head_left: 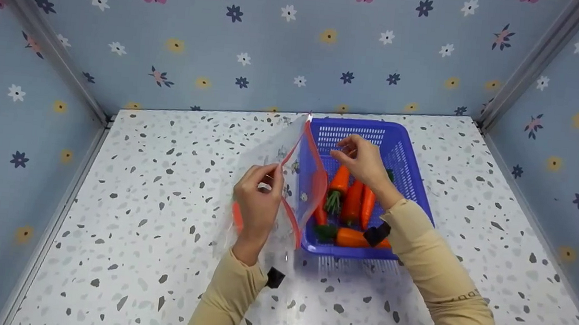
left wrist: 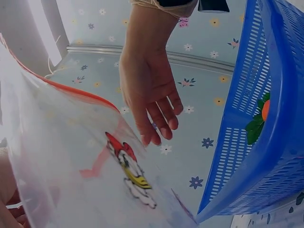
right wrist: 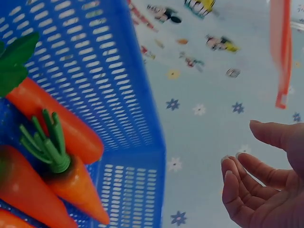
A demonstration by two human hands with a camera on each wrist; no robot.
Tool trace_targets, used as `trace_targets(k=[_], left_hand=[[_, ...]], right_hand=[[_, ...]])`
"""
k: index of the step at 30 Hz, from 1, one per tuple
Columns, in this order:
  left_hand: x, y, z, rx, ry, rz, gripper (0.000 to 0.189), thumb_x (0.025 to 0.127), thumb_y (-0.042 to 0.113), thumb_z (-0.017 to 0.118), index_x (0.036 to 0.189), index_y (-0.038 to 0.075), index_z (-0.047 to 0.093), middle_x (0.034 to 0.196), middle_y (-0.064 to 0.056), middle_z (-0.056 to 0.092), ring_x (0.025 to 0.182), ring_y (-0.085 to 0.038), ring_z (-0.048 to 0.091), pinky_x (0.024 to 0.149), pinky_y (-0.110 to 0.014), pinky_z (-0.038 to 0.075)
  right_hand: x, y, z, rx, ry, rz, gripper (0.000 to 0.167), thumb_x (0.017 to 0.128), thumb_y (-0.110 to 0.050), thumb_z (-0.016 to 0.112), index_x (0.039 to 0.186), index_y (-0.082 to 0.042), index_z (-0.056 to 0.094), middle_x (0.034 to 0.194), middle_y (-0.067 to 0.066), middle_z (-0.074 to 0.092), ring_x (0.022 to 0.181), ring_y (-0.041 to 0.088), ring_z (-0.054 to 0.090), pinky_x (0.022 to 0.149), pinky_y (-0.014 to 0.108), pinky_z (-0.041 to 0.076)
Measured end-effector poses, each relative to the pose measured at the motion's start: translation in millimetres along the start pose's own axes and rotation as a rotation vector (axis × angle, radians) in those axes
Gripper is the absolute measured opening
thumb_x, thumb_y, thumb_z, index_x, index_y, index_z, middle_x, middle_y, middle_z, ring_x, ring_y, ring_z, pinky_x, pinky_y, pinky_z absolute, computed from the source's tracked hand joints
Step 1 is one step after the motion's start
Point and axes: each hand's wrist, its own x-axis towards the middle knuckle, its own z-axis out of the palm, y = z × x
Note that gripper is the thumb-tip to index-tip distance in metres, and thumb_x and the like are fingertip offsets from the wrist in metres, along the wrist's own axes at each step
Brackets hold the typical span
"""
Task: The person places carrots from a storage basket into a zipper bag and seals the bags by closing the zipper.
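A clear zip bag with a red zip edge and cartoon prints stands with its mouth spread beside a blue basket. My left hand pinches the near side of the bag's mouth between thumb and fingers. Over the basket hovers my right hand, fingers loosely bent, with nothing in them; the right wrist view shows this hand apart from the bag's red strip. Several orange carrots with green tops lie in the basket. An orange-red patch shows low on the bag's left; what it is I cannot tell.
The basket and bag are on a white speckled tabletop. Blue flowered walls rise at the back and both sides. The basket's rim stands up around the carrots, and the bag's right side leans over its left rim.
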Motion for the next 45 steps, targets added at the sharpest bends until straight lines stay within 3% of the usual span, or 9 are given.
trace_targets(k=[9,16,23,29,36,40,45], left_hand=[[0.1,0.6,-0.2,-0.020,0.008,0.008,0.009,0.080,0.004,0.061,0.080,0.001,0.069,0.069,-0.003,0.060,0.057,-0.012,0.056,0.044,-0.022,0.044],[1.1,-0.3,-1.3,-0.011,0.005,0.015,0.010,0.081,0.004,0.060,0.078,-0.001,0.069,0.068,-0.003,0.059,0.057,-0.011,0.055,0.044,-0.021,0.044],[1.1,-0.6,-0.6,-0.025,0.005,0.022,0.009,0.080,0.003,0.061,0.078,0.000,0.068,0.068,-0.003,0.059,0.056,-0.012,0.056,0.043,-0.023,0.045],[0.4,-1.2,-0.6,-0.033,0.008,0.027,0.008,0.080,0.003,0.062,0.078,-0.001,0.068,0.067,-0.004,0.059,0.055,-0.014,0.056,0.042,-0.026,0.045],[-0.1,-2.3,0.0,-0.024,0.004,0.012,0.010,0.080,0.005,0.061,0.078,-0.001,0.068,0.067,-0.002,0.059,0.056,-0.011,0.055,0.044,-0.021,0.044],[-0.5,-2.9,0.5,-0.020,0.008,-0.001,0.009,0.080,0.005,0.061,0.079,-0.001,0.069,0.068,-0.002,0.059,0.057,-0.011,0.055,0.044,-0.022,0.044],[-0.5,-2.3,1.2,-0.026,0.012,0.000,0.009,0.080,0.005,0.062,0.079,0.000,0.069,0.068,-0.003,0.059,0.057,-0.012,0.055,0.043,-0.022,0.044]], right_hand=[[22.5,30.7,10.1,-0.046,-0.002,0.181,0.037,0.083,-0.025,0.062,0.106,0.003,0.054,0.090,0.015,0.057,0.075,0.023,0.055,0.065,0.031,0.048],[31.4,46.4,18.6,0.017,-0.037,0.355,0.037,0.084,-0.024,0.061,0.109,0.002,0.053,0.099,0.017,0.056,0.087,0.028,0.059,0.073,0.036,0.049],[36.8,57.9,24.5,0.008,-0.060,0.489,0.043,0.084,-0.025,0.061,0.114,0.003,0.051,0.108,0.017,0.054,0.087,0.024,0.056,0.076,0.033,0.048],[37.1,68.2,30.4,0.098,-0.102,0.591,0.045,0.084,-0.025,0.060,0.114,0.006,0.049,0.102,0.015,0.053,0.090,0.027,0.056,0.077,0.035,0.048],[37.5,80.0,39.5,0.163,-0.142,0.648,0.034,0.082,-0.027,0.062,0.097,-0.002,0.045,0.080,0.006,0.042,0.074,0.020,0.052,0.068,0.034,0.051],[36.8,79.3,40.6,0.180,-0.146,0.642,0.030,0.081,-0.026,0.064,0.092,-0.003,0.047,0.079,0.006,0.044,0.071,0.020,0.051,0.068,0.034,0.051],[36.3,81.4,43.0,0.202,-0.190,0.668,0.046,0.081,-0.024,0.063,0.114,0.003,0.046,0.099,0.013,0.049,0.086,0.025,0.053,0.071,0.037,0.051]])
